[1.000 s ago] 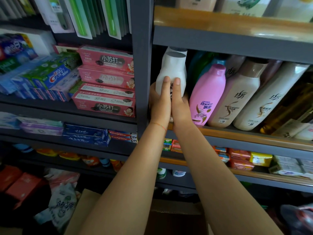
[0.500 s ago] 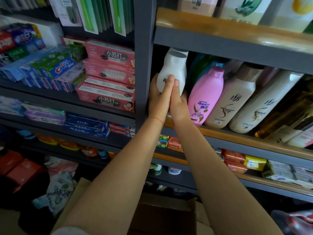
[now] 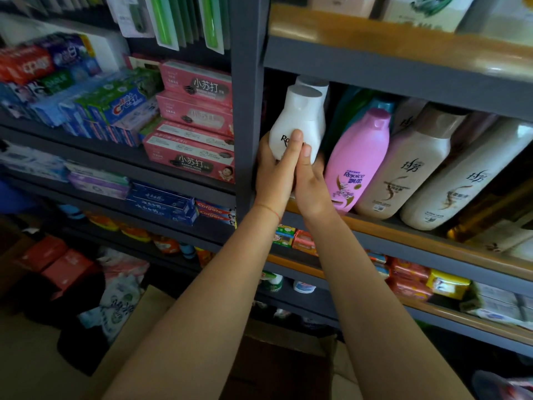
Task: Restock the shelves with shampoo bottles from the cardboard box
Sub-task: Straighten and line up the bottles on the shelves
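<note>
both hands wrap a white shampoo bottle (image 3: 300,122) on the shelf (image 3: 403,229), left hand (image 3: 274,174) and right hand (image 3: 313,180) side by side on its lower half.

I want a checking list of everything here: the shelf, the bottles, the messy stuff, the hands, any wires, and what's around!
Surface: wooden shelf, bottles standing on it.
Job's things: white bottle at shelf's left end beside pink bottle; cardboard box below.
Clutter: bags on the floor.
Hands: left hand and right hand both hold the white bottle, fingers on its front.
Cables: nothing seen.
Surroundings: toothpaste boxes on the left, soaps lower down.
</note>
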Demonstrator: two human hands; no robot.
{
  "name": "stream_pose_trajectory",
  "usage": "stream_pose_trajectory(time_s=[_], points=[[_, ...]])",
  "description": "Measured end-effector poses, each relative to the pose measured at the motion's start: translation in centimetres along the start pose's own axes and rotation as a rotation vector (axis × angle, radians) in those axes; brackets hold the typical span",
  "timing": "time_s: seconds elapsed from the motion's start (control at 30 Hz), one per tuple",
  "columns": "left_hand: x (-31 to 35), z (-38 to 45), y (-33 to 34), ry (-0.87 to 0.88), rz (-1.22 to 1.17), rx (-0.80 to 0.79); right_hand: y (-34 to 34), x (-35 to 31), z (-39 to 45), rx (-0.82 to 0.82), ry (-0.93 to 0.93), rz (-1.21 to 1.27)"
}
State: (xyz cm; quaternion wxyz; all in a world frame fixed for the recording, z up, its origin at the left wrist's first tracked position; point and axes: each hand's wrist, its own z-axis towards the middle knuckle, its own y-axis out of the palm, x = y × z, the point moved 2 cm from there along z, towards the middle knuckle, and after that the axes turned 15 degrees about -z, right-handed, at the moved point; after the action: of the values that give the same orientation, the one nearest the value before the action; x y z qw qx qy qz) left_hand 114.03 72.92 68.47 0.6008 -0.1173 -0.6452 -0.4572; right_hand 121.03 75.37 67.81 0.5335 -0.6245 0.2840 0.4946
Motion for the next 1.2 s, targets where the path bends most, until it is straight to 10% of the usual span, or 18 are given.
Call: stream_pose_trajectory(time_s=[0.77,0.9,1.0,1.2], points=[[1.0,-5.1,0.2,-0.066,0.086,0.135,-3.5,-0.5,-6.7,-0.172,-0.040,0.121],[-0.2,-8.9,0.5,0.073,0.226,0.222,-6.7,1.2,-7.6,0.087,0.008,0.138],[-0.2,-9.6,2.8,0.132,0.331,0.071,-8.6,2.4,-7.1,0.307,0.043,0.111],[1.8,-7.7,7.0,0.349,0.557,-0.208,-8.7,4.4,-5.6,0.175,-0.046,-0.008]])
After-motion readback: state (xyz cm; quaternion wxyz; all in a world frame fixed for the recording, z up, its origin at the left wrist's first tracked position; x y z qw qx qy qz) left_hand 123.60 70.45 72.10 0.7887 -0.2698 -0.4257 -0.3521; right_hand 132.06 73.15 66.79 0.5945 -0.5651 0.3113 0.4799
